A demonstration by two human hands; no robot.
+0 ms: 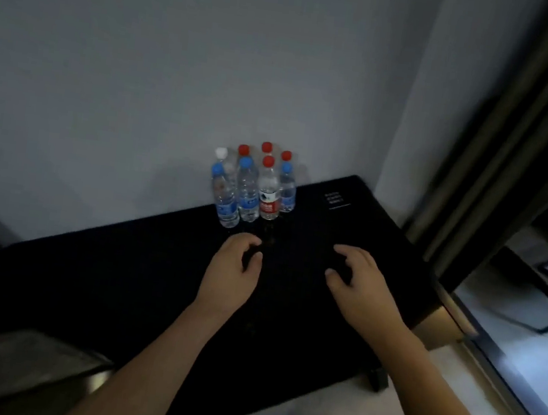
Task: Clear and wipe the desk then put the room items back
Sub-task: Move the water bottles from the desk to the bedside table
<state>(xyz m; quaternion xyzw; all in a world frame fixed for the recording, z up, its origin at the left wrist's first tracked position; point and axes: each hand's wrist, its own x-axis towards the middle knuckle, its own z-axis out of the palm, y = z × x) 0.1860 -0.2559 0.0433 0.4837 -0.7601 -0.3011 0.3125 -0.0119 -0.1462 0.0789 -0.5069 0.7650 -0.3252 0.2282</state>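
Bottles (251, 187) cluster frame center against wall; labels unreadable. Left hand (230, 267) and right hand (360, 283) hover over desk (119, 274), fingers loosely curled, empty.

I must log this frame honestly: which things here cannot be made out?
- Head view: rear bottles show only caps; the front bottles hide them.
- White print on the desk is too small.
- What the curled fingers of the left hand and right hand touch is lost against the dark desk top.
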